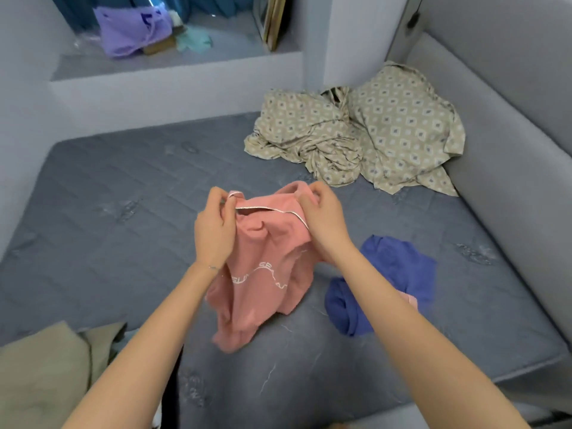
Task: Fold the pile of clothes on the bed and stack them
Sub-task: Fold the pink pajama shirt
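Note:
A pink garment (263,283) with white lettering and a pale trimmed edge hangs in front of me over the grey mattress (108,212). My left hand (215,224) pinches its top edge on the left. My right hand (322,218) grips the top edge on the right, fingers curled into the cloth. The lower part of the garment trails down onto the mattress. A crumpled blue garment (387,283) lies on the mattress to the right, partly behind my right forearm.
A rumpled beige patterned sheet (371,131) is bunched in the far right corner against the padded grey wall (510,125). Olive-beige cloth (46,373) lies at the near left. A ledge behind the bed holds a purple bag (133,32).

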`<state>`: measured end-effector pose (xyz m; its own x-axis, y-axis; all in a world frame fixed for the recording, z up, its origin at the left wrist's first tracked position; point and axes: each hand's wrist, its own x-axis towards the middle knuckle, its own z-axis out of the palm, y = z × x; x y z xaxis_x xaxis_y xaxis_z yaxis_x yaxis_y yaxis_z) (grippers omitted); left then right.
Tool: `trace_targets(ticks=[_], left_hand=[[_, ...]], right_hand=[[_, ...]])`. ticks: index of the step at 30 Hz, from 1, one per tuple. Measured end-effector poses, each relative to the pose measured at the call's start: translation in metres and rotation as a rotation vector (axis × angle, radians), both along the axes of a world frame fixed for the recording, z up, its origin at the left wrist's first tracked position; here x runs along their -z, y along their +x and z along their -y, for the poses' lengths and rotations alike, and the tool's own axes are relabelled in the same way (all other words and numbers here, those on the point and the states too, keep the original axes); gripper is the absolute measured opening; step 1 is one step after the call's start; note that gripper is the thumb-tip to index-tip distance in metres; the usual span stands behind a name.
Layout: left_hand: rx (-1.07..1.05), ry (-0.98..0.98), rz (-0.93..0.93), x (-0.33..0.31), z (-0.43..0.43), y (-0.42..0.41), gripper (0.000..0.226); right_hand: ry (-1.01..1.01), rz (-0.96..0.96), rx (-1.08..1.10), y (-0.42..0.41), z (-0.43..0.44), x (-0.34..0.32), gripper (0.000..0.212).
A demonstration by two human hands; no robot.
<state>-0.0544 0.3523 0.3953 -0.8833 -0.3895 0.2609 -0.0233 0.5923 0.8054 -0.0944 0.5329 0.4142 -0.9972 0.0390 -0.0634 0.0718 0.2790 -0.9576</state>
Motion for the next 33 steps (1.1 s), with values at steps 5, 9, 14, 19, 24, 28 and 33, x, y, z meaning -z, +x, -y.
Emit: trace_targets(ticks=[5,9,14,19,24,28,33], left_hand=[[-0.137,0.072,-0.064,-0.015,0.031,0.025,0.019],[-0.201,0.115,-0.022,0.008,0.036,0.048,0.023],[-0.227,0.116,0.185,0.078,0.032,0.07,0.028],[-0.306,0.304,0.319,0.148,0.027,0.083,0.027],[-0.311,0.405,0.484,0.209,0.028,0.097,0.021],[-0.274,0.627,0.548,0.236,0.027,0.108,0.025],[-0.26,1.013,0.629,0.262,0.027,0.122,0.022]], right_hand=[[0.043,-0.109,-0.14,-0.005,0.039,-0.014,0.017],[0.121,-0.097,-0.22,0.007,0.048,0.017,0.015],[0.252,0.077,-0.278,0.023,0.039,0.095,0.011],[0.376,0.243,-0.352,0.033,0.035,0.16,0.011],[0.5,0.271,-0.397,0.046,0.021,0.21,0.013],[0.418,0.349,-0.312,0.056,0.018,0.232,0.011],[0.333,0.436,-0.147,0.065,0.012,0.261,0.019]])
